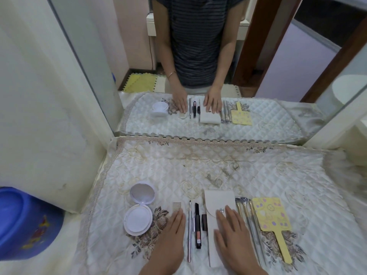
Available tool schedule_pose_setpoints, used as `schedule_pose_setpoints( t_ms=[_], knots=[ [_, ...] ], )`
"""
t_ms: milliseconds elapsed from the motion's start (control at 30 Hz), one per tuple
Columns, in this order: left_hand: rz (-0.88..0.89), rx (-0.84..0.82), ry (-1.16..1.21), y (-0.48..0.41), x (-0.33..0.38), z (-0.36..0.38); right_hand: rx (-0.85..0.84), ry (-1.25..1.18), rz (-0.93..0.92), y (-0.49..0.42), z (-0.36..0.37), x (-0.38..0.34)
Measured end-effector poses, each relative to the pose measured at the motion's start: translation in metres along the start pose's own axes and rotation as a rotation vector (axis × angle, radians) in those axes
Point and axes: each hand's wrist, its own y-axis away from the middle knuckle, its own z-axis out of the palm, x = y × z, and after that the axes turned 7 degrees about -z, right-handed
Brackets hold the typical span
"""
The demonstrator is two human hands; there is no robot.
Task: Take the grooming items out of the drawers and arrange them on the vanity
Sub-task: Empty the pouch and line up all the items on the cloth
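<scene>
Head view: we see items already rowed on vanity cloth (198,165): open compact (139,210), small comb (177,207), brushes (248,221), yellow mirror (272,215). Left hand (171,233) flat, fingers extended, on comb; right hand (232,229) spread on white pouch (213,201). No drawers visible; we judge arranging nearly done.

Flat hands (200,233) — items (197,225) in row

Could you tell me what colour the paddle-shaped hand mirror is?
Yellow hand mirror, with small purple motifs; head view.
</scene>
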Motion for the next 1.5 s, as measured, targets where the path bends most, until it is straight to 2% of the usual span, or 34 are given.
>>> schedule_pose_setpoints(
  t_ms=[167,300,400,500,600,667,733,800,900,967,1367,1500],
  knots=[
    [0.033,0.031,0.004,0.003,0.002,0.003,0.016,-0.029,-0.03,-0.001,0.004,0.002],
    [0.032,0.084,0.127,0.002,0.006,-0.006,-0.004,-0.057,-0.039,-0.002,0.002,0.002],
    [-0.081,0.311,0.22,0.007,-0.013,-0.027,0.033,-0.092,-0.031,-0.001,0.008,0.003],
    [-0.271,0.359,0.352,0.014,-0.043,-0.037,0.051,-0.116,-0.025,0.001,0.01,0.001],
    [-0.474,0.23,0.432,0.014,-0.069,-0.031,0.04,-0.143,-0.021,0.001,0.011,0.0],
    [-0.514,0.131,0.481,0.013,-0.073,-0.029,0.058,-0.153,-0.032,0.0,0.01,0.001],
    [-0.536,0.114,0.538,0.015,-0.066,-0.035,0.026,-0.182,-0.032,0.0,0.007,0.0],
    [-0.518,0.13,0.559,0.018,-0.053,-0.037,0.008,-0.182,-0.018,0.001,0.007,-0.001],
    [-0.51,0.137,0.591,0.019,-0.035,-0.035,0.08,-0.154,-0.034,0.001,0.007,-0.002],
    [-0.548,0.135,0.623,0.017,-0.03,-0.034,0.017,-0.193,-0.027,0.003,0.005,-0.003],
    [-0.473,0.119,0.561,0.009,-0.026,-0.029,0.032,-0.112,-0.037,0.001,0.005,0.0],
    [-0.496,0.124,0.532,0.009,-0.024,-0.028,-0.006,-0.084,-0.034,0.001,0.002,0.0]
  ],
)
